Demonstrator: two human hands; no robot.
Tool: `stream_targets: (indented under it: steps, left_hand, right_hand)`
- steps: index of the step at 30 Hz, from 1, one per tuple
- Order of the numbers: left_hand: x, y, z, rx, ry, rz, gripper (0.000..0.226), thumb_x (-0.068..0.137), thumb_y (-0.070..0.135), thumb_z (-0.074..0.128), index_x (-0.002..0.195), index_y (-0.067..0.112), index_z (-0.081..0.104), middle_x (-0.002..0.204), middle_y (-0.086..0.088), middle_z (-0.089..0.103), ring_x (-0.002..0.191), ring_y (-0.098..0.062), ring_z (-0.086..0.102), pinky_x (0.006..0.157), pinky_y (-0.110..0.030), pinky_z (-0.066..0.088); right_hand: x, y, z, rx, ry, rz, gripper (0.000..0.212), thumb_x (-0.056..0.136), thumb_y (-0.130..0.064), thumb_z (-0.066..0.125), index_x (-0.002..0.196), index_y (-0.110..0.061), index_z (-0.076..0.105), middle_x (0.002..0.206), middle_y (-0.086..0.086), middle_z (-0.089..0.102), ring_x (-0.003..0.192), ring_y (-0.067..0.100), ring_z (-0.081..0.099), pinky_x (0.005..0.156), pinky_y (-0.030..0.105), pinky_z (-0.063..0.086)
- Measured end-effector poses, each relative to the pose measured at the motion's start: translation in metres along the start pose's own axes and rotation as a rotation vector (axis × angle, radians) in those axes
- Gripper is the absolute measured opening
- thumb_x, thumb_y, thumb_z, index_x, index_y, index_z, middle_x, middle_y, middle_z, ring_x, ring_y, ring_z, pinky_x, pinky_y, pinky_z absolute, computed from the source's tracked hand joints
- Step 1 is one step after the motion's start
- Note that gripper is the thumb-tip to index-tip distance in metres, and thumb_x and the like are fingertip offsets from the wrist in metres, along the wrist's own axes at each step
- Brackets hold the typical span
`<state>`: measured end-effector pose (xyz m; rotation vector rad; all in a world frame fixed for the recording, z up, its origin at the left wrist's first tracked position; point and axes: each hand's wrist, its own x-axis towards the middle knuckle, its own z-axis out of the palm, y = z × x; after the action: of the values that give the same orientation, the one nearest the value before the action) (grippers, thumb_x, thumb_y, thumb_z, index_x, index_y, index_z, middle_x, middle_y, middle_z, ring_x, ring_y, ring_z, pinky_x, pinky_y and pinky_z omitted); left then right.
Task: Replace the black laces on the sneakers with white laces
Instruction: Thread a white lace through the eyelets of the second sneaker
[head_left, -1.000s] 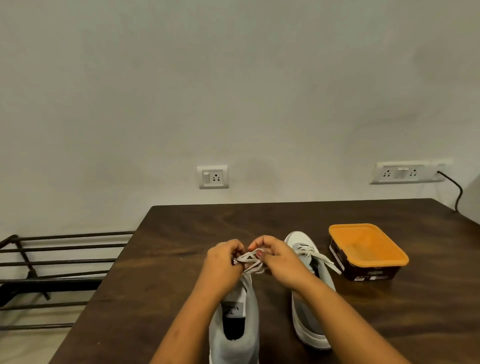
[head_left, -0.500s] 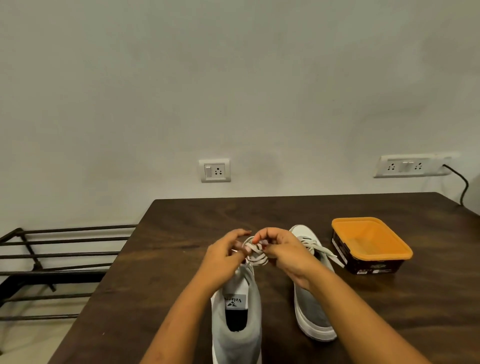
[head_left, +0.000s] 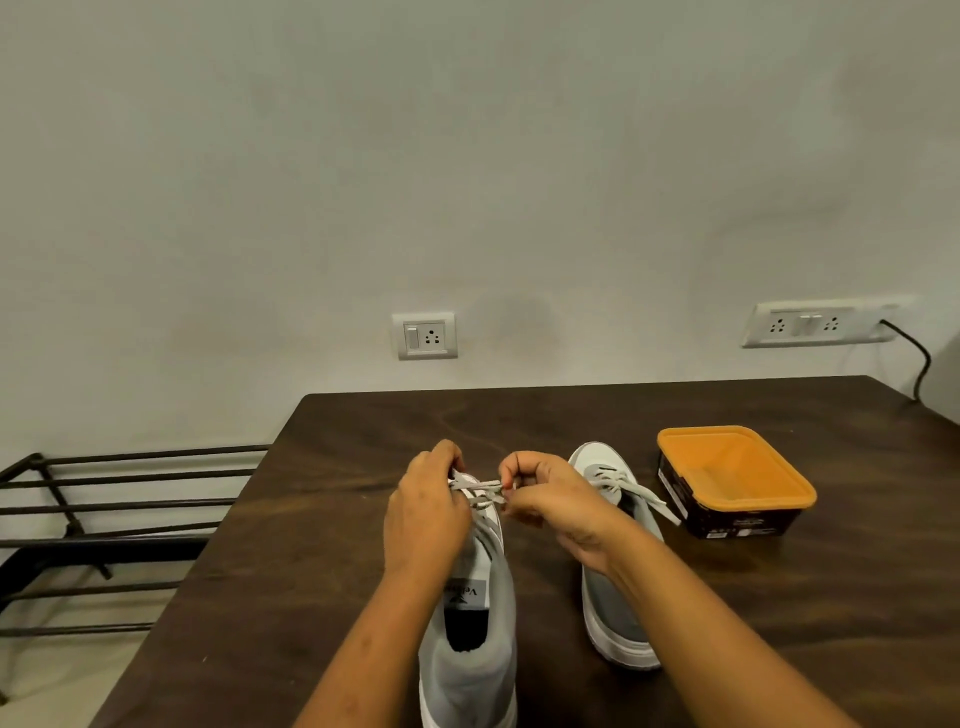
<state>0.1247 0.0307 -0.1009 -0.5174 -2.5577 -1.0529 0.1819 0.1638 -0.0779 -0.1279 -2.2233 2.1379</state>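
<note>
Two grey sneakers with white soles stand on the dark wooden table (head_left: 675, 649), toes pointing away from me. Over the left sneaker (head_left: 470, 660), my left hand (head_left: 428, 512) and my right hand (head_left: 550, 496) each pinch a part of its white lace (head_left: 480, 492), which stretches between them above the tongue. My hands hide the front of this shoe. The right sneaker (head_left: 615, 608) stands beside it, its white lace (head_left: 641, 493) tied, with a loose end trailing to the right. No black laces are in view.
An orange-rimmed dark tub (head_left: 735, 480) sits on the table right of the shoes. A black metal rack (head_left: 104, 519) stands left of the table. Wall sockets (head_left: 425, 336) are behind, and a black cable (head_left: 917, 358) hangs at the far right.
My hands have drawn apart sideways, pulling the white lace tauter between them over the left sneaker. The view has tilted slightly, showing more of the shoes.
</note>
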Motion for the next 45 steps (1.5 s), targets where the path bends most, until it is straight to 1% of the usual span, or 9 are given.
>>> stream_targets:
  steps: [6,11,16,23,28,34,38,41,45]
  left_hand:
    - [0.009,-0.01,-0.001,-0.401,0.12,-0.364,0.03,0.082,-0.001,0.048,0.085,0.028,0.056,0.09,0.001,0.065,0.081,-0.02,0.061,0.07,-0.036,0.053]
    - [0.017,-0.014,-0.012,-1.083,0.161,-0.82,0.015,0.096,0.003,0.045,0.09,0.015,0.053,0.086,-0.01,0.062,0.061,-0.018,0.056,0.044,-0.023,0.048]
    - [0.021,-0.016,-0.02,-1.314,0.252,-0.859,0.026,0.097,-0.005,0.035,0.084,0.013,0.048,0.082,-0.006,0.053,0.069,-0.019,0.057,0.057,-0.027,0.055]
    - [0.023,-0.021,-0.027,-1.521,0.35,-0.994,0.021,0.1,0.015,0.035,0.086,0.01,0.051,0.078,-0.006,0.051,0.064,-0.017,0.053,0.058,-0.027,0.049]
    - [0.024,-0.032,-0.03,-1.5,0.259,-0.913,0.043,0.101,0.042,0.032,0.079,0.011,0.053,0.075,-0.004,0.051,0.065,-0.015,0.048,0.061,-0.027,0.045]
    - [0.015,0.003,-0.025,-1.55,-0.147,-0.651,0.045,0.099,0.044,0.032,0.092,0.008,0.059,0.084,-0.008,0.06,0.077,-0.021,0.056,0.076,-0.038,0.05]
    - [0.009,0.032,-0.018,-1.37,-0.22,-0.46,0.034,0.101,0.03,0.034,0.092,0.011,0.061,0.089,-0.006,0.062,0.079,-0.017,0.058,0.074,-0.036,0.051]
    - [0.008,0.029,-0.013,-1.101,-0.203,-0.301,0.027,0.1,0.016,0.038,0.088,0.015,0.062,0.092,-0.003,0.061,0.081,-0.011,0.059,0.07,-0.029,0.053]
    - [0.012,0.007,-0.011,-0.681,-0.125,-0.202,0.029,0.091,-0.003,0.043,0.081,0.015,0.063,0.083,-0.001,0.064,0.075,-0.015,0.059,0.062,-0.018,0.049]
  right_hand:
    - [-0.004,-0.01,-0.002,0.244,-0.085,0.016,0.019,0.08,0.006,0.051,0.072,-0.011,0.056,0.057,-0.001,0.054,0.063,0.01,0.05,0.063,0.021,0.041]
    - [-0.005,-0.011,-0.01,0.073,-0.039,0.056,0.013,0.088,-0.002,0.062,0.091,-0.013,0.056,0.051,-0.006,0.05,0.042,0.004,0.04,0.047,0.015,0.036]
    - [-0.003,-0.005,-0.018,-0.267,-0.068,0.19,0.018,0.095,-0.016,0.056,0.11,-0.007,0.063,0.058,0.0,0.049,0.047,0.008,0.042,0.044,0.015,0.039]
    - [0.01,0.016,-0.022,-0.606,0.232,0.269,0.011,0.094,-0.015,0.056,0.084,-0.016,0.062,0.068,0.002,0.061,0.043,0.005,0.056,0.042,0.02,0.044]
    - [0.013,0.023,-0.032,-1.134,0.27,0.374,0.026,0.087,-0.005,0.051,0.105,-0.012,0.069,0.113,0.011,0.064,0.099,0.027,0.063,0.085,0.035,0.056]
    - [0.011,0.004,-0.005,-0.648,0.15,0.038,0.034,0.085,-0.015,0.067,0.118,-0.024,0.064,0.12,-0.005,0.064,0.112,0.013,0.059,0.097,0.029,0.047]
    - [0.003,-0.004,0.01,-0.19,-0.158,0.023,0.042,0.083,-0.004,0.068,0.117,-0.025,0.055,0.102,-0.001,0.066,0.099,0.011,0.062,0.095,0.032,0.05]
    - [0.007,0.002,0.006,-0.384,-0.031,-0.025,0.015,0.088,-0.01,0.064,0.093,-0.025,0.066,0.085,0.0,0.067,0.081,0.012,0.064,0.083,0.033,0.052]
    - [0.011,0.003,-0.012,-0.636,0.1,-0.018,0.022,0.094,-0.014,0.055,0.079,-0.022,0.069,0.067,-0.003,0.063,0.065,0.01,0.055,0.068,0.031,0.048]
